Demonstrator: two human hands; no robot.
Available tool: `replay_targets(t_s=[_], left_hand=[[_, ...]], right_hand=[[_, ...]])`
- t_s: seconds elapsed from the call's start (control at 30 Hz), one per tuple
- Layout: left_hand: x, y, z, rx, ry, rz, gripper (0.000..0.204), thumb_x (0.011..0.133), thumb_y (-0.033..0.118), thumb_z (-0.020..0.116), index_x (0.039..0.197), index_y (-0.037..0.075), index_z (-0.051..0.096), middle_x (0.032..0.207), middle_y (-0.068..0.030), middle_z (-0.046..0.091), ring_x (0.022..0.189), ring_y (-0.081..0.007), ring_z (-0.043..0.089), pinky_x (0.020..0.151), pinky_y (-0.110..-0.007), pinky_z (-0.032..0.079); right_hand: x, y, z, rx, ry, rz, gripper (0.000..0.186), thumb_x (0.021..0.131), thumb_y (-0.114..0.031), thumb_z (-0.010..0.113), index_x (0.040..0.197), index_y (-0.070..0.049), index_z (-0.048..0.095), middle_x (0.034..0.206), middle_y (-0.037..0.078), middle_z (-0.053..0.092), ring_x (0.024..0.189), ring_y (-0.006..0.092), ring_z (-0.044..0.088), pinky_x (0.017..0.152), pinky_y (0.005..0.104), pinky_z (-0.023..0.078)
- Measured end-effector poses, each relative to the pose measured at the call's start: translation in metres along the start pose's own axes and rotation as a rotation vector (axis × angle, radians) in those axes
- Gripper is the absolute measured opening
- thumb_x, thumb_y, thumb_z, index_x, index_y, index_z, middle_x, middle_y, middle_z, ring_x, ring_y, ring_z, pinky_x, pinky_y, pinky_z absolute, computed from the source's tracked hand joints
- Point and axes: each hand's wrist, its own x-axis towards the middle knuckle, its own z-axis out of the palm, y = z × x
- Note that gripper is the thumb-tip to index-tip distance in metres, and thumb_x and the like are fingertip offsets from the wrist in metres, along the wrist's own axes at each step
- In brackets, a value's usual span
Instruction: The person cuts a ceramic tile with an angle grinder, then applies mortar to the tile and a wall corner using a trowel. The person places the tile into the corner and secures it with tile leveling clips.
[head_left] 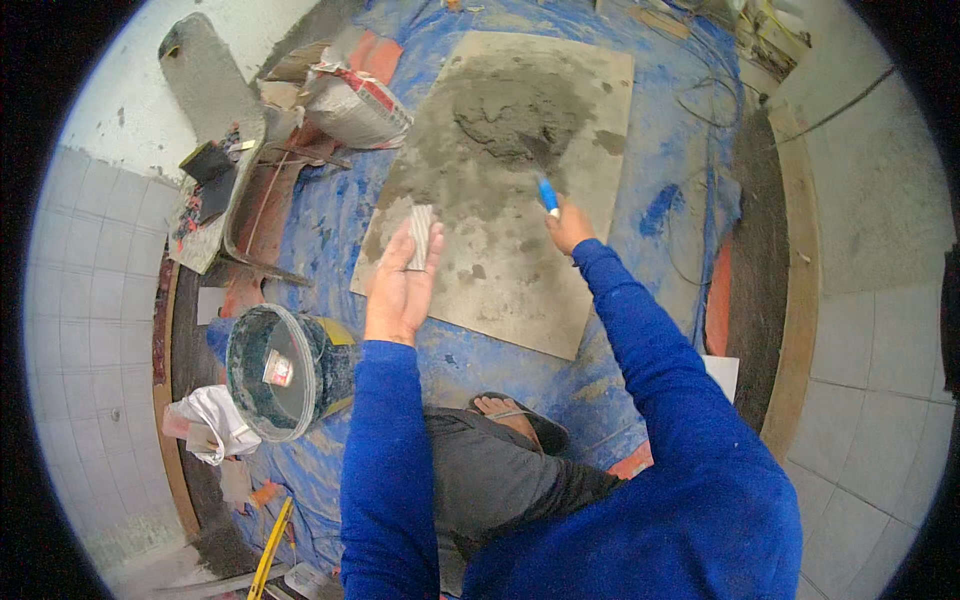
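Note:
My left hand [402, 282], palm up, holds a small rectangular tile piece [420, 238] with grey ridged stripes. The piece lies along my fingers, with the thumb to one side. Ahead and to the right, my right hand [570, 228] is closed round the blue handle of a trowel [548, 196]. The trowel's blade reaches into a heap of wet grey mortar [505, 115], so its tip is hard to make out. Under the mortar lies a flat beige board [510, 290], stained with damp patches and splashes.
A blue tarp [660, 250] covers the floor. At left stand a dark bucket [240, 370] with a small tub inside and a grimy chair [235, 190] bearing odds and ends. An opened bag [355, 108] sits by the board's far left. A yellow spirit level [270, 550] lies lower left.

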Motion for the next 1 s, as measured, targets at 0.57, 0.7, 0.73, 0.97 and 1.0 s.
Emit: replay_targets(t_s=[0.57, 0.7, 0.73, 0.97, 1.0], left_hand=[[-0.01, -0.026, -0.007, 0.166, 0.013, 0.052, 0.05, 0.104, 0.003, 0.055, 0.151, -0.006, 0.041, 0.146, -0.0152, 0.053, 0.13, -0.0252, 0.056, 0.112, -0.035, 0.047], [-0.004, -0.029, 0.003, 0.143, -0.038, 0.106, 0.05, 0.103, 0.003, 0.056, 0.151, -0.005, 0.042, 0.148, -0.0148, 0.052, 0.13, -0.0256, 0.056, 0.112, -0.036, 0.045], [-0.003, -0.03, 0.005, 0.148, -0.045, 0.122, 0.051, 0.103, 0.003, 0.056, 0.151, -0.006, 0.042, 0.148, -0.0148, 0.052, 0.131, -0.0259, 0.055, 0.112, -0.036, 0.045], [0.004, -0.032, 0.015, 0.144, 0.007, 0.216, 0.051, 0.102, 0.003, 0.056, 0.15, -0.008, 0.042, 0.15, -0.0163, 0.05, 0.135, -0.0277, 0.052, 0.116, -0.038, 0.041], [0.005, -0.032, 0.015, 0.142, -0.018, 0.219, 0.051, 0.103, 0.003, 0.056, 0.15, -0.008, 0.041, 0.151, -0.0167, 0.049, 0.135, -0.028, 0.052, 0.116, -0.038, 0.041]], right_hand=[[-0.157, -0.034, -0.14, 0.283, 0.107, -0.272, 0.05, 0.093, -0.027, 0.073, 0.141, -0.014, 0.061, 0.096, 0.015, 0.068, 0.075, 0.0288, 0.067, 0.068, 0.0379, 0.053], [-0.145, -0.045, -0.174, 0.081, 0.1, -0.311, 0.049, 0.092, -0.026, 0.074, 0.14, -0.021, 0.063, 0.082, 0.011, 0.06, 0.071, 0.0274, 0.065, 0.063, 0.0401, 0.051], [-0.142, -0.05, -0.181, -0.004, 0.1, -0.332, 0.05, 0.091, -0.026, 0.075, 0.139, -0.022, 0.064, 0.081, 0.01, 0.058, 0.069, 0.0271, 0.064, 0.062, 0.0405, 0.051], [-0.117, -0.072, -0.214, -0.431, 0.219, -0.576, 0.051, 0.084, -0.029, 0.079, 0.134, -0.03, 0.067, 0.078, 0.006, 0.057, 0.067, 0.0241, 0.062, 0.06, 0.0379, 0.053], [-0.111, -0.072, -0.215, -0.435, 0.233, -0.589, 0.052, 0.084, -0.029, 0.079, 0.134, -0.03, 0.067, 0.078, 0.006, 0.056, 0.066, 0.0236, 0.062, 0.06, 0.0376, 0.053]])
